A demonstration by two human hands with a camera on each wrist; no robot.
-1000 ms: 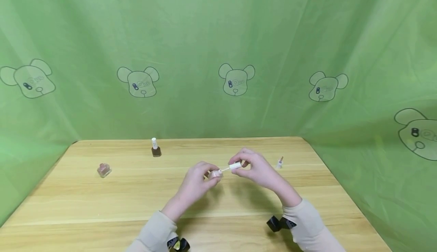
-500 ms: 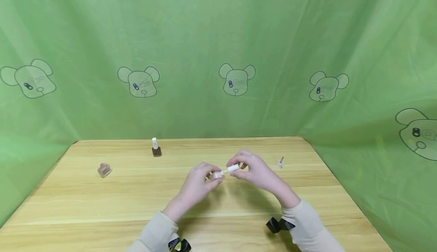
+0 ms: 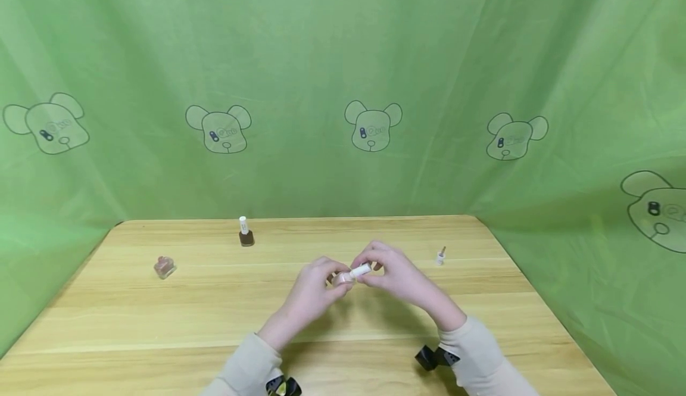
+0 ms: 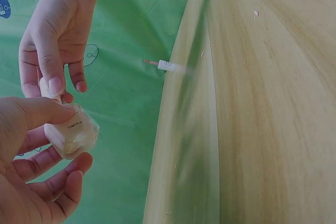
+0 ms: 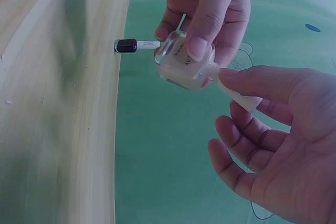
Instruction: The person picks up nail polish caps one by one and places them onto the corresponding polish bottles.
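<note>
Over the middle of the table, my left hand [image 3: 308,289] grips a small clear glass nail polish bottle [image 5: 181,66] with pale polish inside. The bottle is tilted, its neck toward the right hand. My right hand [image 3: 396,276] pinches the long white cap [image 3: 361,270] between thumb and fingers. In the right wrist view, the cap meets the bottle's neck in line with it. No brush shows between them; whether the cap is screwed tight cannot be seen. Lettering on the bottle [image 4: 73,135] is visible in the left wrist view.
A dark nail polish bottle [image 3: 246,238] with a white cap stands at the back left. Farther left is an uncapped pink bottle [image 3: 164,267]. A white cap [image 3: 440,257] stands at the right, its pinkish brush upward. A green curtain [image 3: 300,181] hangs behind the wooden table [image 3: 161,318].
My right hand has moved left and slightly down, bringing the cap onto the bottle's neck. The pale brush, visible earlier between cap and bottle, is now out of sight.
</note>
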